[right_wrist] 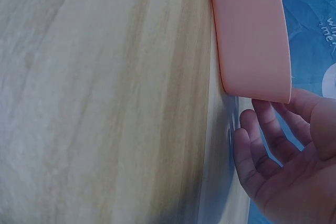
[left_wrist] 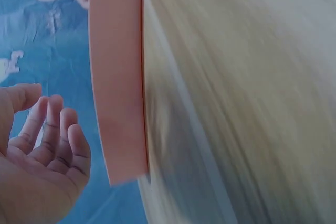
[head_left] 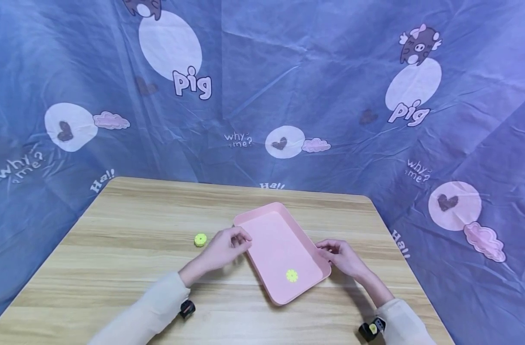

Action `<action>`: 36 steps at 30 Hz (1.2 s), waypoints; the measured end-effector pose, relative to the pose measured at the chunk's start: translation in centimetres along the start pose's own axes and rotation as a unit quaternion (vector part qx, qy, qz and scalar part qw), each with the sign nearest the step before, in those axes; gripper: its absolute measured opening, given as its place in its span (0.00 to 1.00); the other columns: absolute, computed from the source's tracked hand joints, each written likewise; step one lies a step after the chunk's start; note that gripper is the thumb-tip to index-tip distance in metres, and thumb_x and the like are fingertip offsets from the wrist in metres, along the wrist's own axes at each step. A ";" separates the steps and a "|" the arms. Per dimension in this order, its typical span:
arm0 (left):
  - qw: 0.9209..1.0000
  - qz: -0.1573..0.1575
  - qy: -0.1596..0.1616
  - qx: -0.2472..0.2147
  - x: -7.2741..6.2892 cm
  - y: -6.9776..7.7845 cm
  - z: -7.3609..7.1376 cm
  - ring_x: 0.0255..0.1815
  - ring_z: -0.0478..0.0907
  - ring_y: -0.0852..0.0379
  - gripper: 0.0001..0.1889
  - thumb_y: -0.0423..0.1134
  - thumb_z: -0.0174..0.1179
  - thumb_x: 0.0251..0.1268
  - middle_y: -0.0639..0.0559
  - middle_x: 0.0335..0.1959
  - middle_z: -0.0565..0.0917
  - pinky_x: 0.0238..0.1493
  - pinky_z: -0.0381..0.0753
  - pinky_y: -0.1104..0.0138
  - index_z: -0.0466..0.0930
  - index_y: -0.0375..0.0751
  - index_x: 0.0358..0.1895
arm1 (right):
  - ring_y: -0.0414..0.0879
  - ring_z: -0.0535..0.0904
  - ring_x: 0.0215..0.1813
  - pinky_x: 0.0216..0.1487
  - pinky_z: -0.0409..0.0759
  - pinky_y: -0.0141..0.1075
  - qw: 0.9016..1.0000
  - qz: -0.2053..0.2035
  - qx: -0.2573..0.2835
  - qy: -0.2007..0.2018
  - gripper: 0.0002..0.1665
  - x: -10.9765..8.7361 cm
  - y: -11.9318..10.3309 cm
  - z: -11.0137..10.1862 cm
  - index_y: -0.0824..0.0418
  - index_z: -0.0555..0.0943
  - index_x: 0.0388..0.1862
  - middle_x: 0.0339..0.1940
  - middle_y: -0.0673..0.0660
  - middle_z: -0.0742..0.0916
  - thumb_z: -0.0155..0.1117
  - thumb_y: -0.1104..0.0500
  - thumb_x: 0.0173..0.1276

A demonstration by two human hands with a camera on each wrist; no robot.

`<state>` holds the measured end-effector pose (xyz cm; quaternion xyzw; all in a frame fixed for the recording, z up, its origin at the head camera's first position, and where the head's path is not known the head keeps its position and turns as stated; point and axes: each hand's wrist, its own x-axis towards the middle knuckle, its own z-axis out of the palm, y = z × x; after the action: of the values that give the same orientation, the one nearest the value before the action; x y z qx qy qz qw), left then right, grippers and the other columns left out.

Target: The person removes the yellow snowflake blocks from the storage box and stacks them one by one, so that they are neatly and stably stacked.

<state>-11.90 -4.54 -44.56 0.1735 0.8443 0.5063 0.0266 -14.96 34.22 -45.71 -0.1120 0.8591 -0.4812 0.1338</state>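
Note:
A shallow pink tray (head_left: 271, 230) lies at a slant on the wooden table. My right hand (head_left: 341, 258) is at its right wall; the thumb and fingers pinch the rim in the right wrist view. My left hand (head_left: 225, 247) hovers by the left rim, fingers loosely bent and holding nothing. From the left wrist, a gap shows between those fingers (left_wrist: 52, 129) and the tray wall (left_wrist: 118, 77). Inside the tray, near its front end, lies a yellow flower-shaped piece (head_left: 291, 275). Another yellow scalloped piece (head_left: 200, 240), thicker and perhaps stacked, is on the table beyond my left hand.
The wooden table (head_left: 150, 215) reaches back to a blue printed cloth (head_left: 245, 96) that hangs behind it and down both sides. Black wrist devices (head_left: 187, 309) sit at the sleeves of both arms.

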 end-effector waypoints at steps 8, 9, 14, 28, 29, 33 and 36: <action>0.997 0.051 -0.037 0.033 1.1 1.2 3.2 0.31 0.75 0.70 0.04 0.41 0.65 0.73 0.57 0.36 0.86 0.38 0.77 0.74 0.86 0.47 0.44 | 0.32 0.78 0.33 0.32 0.80 0.28 1.000 -0.003 -0.003 -0.007 0.18 0.1 0.1 -0.2 0.76 0.82 0.57 0.45 0.70 0.89 0.63 0.64 0.76; 0.997 0.055 -0.040 0.040 1.2 1.4 3.5 0.32 0.75 0.70 0.04 0.41 0.65 0.73 0.57 0.36 0.86 0.38 0.77 0.75 0.86 0.47 0.44 | 0.32 0.78 0.33 0.32 0.80 0.28 1.000 -0.003 -0.004 -0.008 0.18 0.1 0.1 -0.2 0.76 0.82 0.57 0.45 0.70 0.89 0.63 0.64 0.76; 0.993 0.075 -0.052 0.074 1.5 2.1 4.6 0.33 0.75 0.69 0.03 0.40 0.65 0.72 0.58 0.35 0.86 0.39 0.76 0.75 0.86 0.47 0.43 | 0.33 0.78 0.33 0.32 0.80 0.29 1.000 -0.001 -0.005 -0.008 0.18 0.1 0.0 -0.3 0.76 0.82 0.58 0.45 0.68 0.89 0.63 0.64 0.76; 0.983 0.112 -0.087 0.113 2.9 2.8 7.1 0.35 0.79 0.65 0.04 0.40 0.66 0.71 0.56 0.35 0.87 0.45 0.76 0.74 0.86 0.47 0.43 | 0.33 0.77 0.31 0.31 0.78 0.27 1.000 -0.008 0.013 -0.009 0.18 0.0 0.1 -0.3 0.76 0.83 0.57 0.40 0.58 0.89 0.65 0.63 0.76; 0.983 0.111 -0.090 0.115 3.0 2.8 7.2 0.36 0.80 0.64 0.04 0.40 0.66 0.71 0.56 0.35 0.88 0.46 0.76 0.73 0.86 0.47 0.43 | 0.33 0.77 0.31 0.31 0.78 0.27 1.000 -0.010 0.013 -0.010 0.18 0.0 0.1 -0.3 0.76 0.83 0.57 0.40 0.57 0.89 0.65 0.63 0.76; 0.981 0.099 -0.103 0.133 3.2 2.7 8.0 0.38 0.81 0.64 0.05 0.42 0.67 0.70 0.56 0.37 0.88 0.47 0.77 0.73 0.86 0.48 0.44 | 0.33 0.77 0.31 0.31 0.78 0.27 1.000 -0.014 0.012 -0.011 0.18 0.1 0.2 -0.4 0.77 0.83 0.57 0.39 0.55 0.89 0.65 0.64 0.76; 0.977 0.095 -0.109 0.157 3.4 2.6 8.6 0.40 0.80 0.65 0.06 0.42 0.68 0.68 0.57 0.37 0.88 0.48 0.78 0.73 0.86 0.48 0.44 | 0.32 0.77 0.31 0.31 0.78 0.27 1.000 -0.017 0.011 -0.012 0.18 0.1 0.3 -0.4 0.77 0.83 0.56 0.39 0.55 0.89 0.64 0.64 0.76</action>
<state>-12.47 4.90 -45.99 0.3096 0.8847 0.3459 0.0428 -15.21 34.68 -45.76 -0.1311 0.8499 -0.4918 0.1368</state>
